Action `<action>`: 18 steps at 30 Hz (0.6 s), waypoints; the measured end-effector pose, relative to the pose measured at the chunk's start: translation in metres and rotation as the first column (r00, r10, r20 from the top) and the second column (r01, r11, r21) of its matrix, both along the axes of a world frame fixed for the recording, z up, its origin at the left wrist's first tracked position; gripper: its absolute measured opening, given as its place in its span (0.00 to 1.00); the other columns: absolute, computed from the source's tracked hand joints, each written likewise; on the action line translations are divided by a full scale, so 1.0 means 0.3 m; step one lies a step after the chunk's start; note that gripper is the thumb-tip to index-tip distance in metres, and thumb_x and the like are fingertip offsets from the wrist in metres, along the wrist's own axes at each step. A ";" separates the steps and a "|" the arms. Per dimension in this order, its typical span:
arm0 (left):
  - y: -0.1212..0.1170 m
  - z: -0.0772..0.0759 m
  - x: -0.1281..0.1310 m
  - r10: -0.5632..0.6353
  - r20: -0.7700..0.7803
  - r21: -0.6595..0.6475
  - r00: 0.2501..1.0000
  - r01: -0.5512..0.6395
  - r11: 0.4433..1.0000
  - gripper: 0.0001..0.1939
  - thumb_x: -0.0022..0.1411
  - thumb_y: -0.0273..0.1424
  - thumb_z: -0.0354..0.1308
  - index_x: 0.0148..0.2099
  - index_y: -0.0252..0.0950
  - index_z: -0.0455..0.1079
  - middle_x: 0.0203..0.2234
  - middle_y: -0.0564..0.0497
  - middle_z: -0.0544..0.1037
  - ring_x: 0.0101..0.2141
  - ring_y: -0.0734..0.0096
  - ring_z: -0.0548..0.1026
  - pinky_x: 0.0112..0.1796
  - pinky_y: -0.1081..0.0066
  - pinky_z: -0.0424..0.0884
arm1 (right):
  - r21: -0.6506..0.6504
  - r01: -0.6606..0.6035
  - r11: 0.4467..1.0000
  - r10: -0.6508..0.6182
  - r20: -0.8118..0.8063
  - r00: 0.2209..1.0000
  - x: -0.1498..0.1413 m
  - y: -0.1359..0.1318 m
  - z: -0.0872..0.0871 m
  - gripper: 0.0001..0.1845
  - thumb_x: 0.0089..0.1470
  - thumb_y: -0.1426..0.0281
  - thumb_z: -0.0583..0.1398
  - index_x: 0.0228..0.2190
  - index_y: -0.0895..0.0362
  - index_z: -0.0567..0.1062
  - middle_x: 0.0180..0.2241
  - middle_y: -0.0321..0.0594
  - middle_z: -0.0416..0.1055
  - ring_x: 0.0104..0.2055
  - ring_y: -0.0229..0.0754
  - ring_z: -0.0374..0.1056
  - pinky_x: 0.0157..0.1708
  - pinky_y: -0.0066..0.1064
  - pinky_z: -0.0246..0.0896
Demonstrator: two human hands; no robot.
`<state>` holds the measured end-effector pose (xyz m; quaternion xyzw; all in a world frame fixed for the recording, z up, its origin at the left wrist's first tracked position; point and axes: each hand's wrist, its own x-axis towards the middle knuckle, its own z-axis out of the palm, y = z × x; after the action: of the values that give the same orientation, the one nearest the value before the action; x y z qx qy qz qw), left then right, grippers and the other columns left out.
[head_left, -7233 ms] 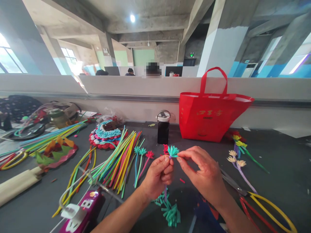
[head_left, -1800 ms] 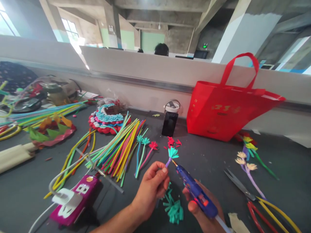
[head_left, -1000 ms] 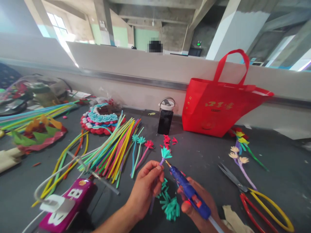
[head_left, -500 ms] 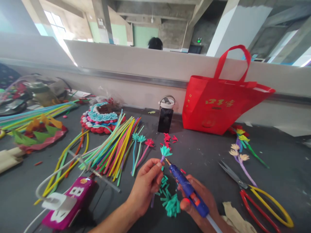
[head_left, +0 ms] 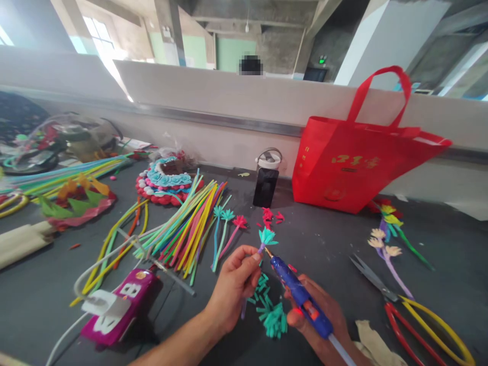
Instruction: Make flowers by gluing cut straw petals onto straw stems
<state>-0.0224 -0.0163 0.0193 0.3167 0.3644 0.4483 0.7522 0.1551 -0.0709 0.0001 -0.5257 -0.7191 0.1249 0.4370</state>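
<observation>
Between thumb and fingers, my left hand pinches the purple stem of a pipe-cleaner flower with teal petals. My right hand is wrapped round a blue hot glue gun, its metal tip touching or very close to the stem just under the petals. A clear glue stick runs out of its rear end. Below my hands lies a pile of short teal cut pieces. Small red pieces lie beyond the flower. To the left rest finished teal flowers and a red one.
Loose pipe cleaners spread at left, near a purple power strip with a white plug and cable. Scissors lie at right beside beige flowers. A bottle and red bag stand at the back. A person's head shows beyond the partition.
The view has shifted slightly, so things appear a little further right. Both hands keep their hold, and the glue gun tip stays at the flower's stem.
</observation>
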 end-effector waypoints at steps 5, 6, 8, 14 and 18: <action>0.001 -0.003 0.000 -0.001 0.004 0.010 1.000 0.001 1.000 0.11 0.61 0.38 0.59 0.38 0.36 0.64 0.14 0.62 0.59 0.16 0.83 0.48 0.17 0.76 0.40 | -0.107 -0.057 0.993 0.048 -0.081 0.996 0.008 -0.002 -0.010 0.29 0.55 0.41 0.52 0.28 0.54 0.72 0.24 0.38 0.71 0.22 0.39 0.67 0.21 0.27 0.65; 0.002 -0.003 -0.001 -0.001 0.003 0.010 1.000 0.001 1.000 0.11 0.61 0.38 0.59 0.38 0.36 0.64 0.14 0.62 0.59 0.16 0.83 0.47 0.17 0.76 0.40 | -0.109 -0.061 0.992 0.052 -0.086 0.995 0.011 -0.001 -0.012 0.29 0.55 0.41 0.52 0.27 0.54 0.72 0.24 0.38 0.71 0.21 0.39 0.66 0.21 0.27 0.64; 0.003 -0.002 -0.001 -0.001 0.003 0.013 1.000 0.001 1.000 0.11 0.61 0.38 0.59 0.37 0.36 0.64 0.14 0.62 0.59 0.16 0.83 0.47 0.17 0.76 0.39 | -0.109 -0.072 0.991 0.063 -0.087 0.994 0.015 0.000 -0.013 0.28 0.55 0.42 0.53 0.27 0.54 0.72 0.24 0.37 0.70 0.21 0.38 0.66 0.20 0.27 0.63; 0.001 -0.001 0.001 -0.005 -0.004 0.013 1.000 0.005 1.000 0.12 0.61 0.38 0.60 0.37 0.36 0.63 0.13 0.62 0.59 0.16 0.83 0.46 0.17 0.75 0.39 | -0.093 -0.087 0.992 0.080 -0.075 0.994 0.017 0.003 -0.014 0.28 0.56 0.43 0.52 0.26 0.54 0.71 0.23 0.36 0.69 0.21 0.37 0.65 0.20 0.26 0.61; 0.001 -0.002 0.003 -0.003 -0.006 0.014 1.000 0.003 1.000 0.11 0.61 0.38 0.60 0.38 0.36 0.64 0.13 0.62 0.59 0.16 0.83 0.47 0.17 0.76 0.40 | -0.071 -0.072 0.995 0.069 -0.049 0.996 0.017 0.004 -0.017 0.28 0.57 0.43 0.52 0.26 0.55 0.71 0.23 0.36 0.68 0.20 0.37 0.65 0.20 0.26 0.60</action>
<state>-0.0216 -0.0160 0.0188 0.3240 0.3628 0.4488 0.7496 0.1604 -0.0698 -0.0050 -0.5125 -0.7218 0.1783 0.4296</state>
